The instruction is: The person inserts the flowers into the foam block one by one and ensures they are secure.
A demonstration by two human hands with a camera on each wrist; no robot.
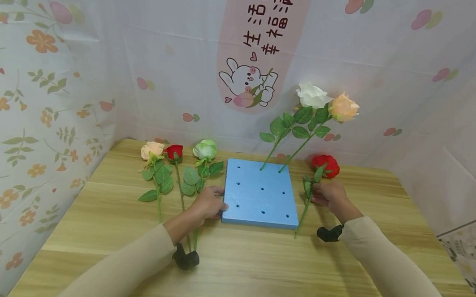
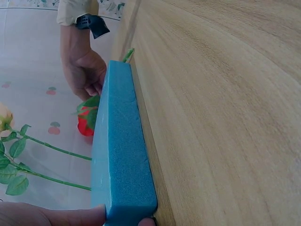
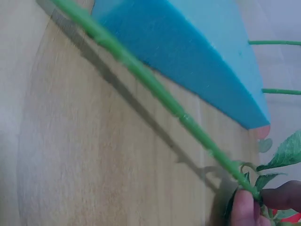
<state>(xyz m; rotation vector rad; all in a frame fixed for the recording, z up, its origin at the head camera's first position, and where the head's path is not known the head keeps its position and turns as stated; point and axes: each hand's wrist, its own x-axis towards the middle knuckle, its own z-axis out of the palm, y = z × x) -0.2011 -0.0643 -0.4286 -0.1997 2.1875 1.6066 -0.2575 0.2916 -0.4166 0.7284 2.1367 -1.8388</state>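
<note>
A blue foam board [image 1: 255, 196] with several small holes lies on the table. My left hand [image 1: 211, 202] grips its left edge, thumb on the top face and a fingertip low on the side. To the right of the board, my right hand [image 1: 332, 197] pinches the green stem [image 3: 183, 117] of a red rose [image 1: 326, 165] just below its leaves. In the right wrist view the stem slants above the wood, casting a shadow. A white rose [image 1: 312, 95] and a peach rose [image 1: 344, 108] stand in holes at the board's back edge, leaning right.
Left of the board lie a pale peach rose [image 1: 152, 150], a smaller red rose [image 1: 175, 152] and a green-white rose [image 1: 205, 150], their stems pointing toward the front. A printed cloth [image 1: 166, 50] hangs behind the wooden table [image 1: 256, 266]. Dark straps circle both wrists.
</note>
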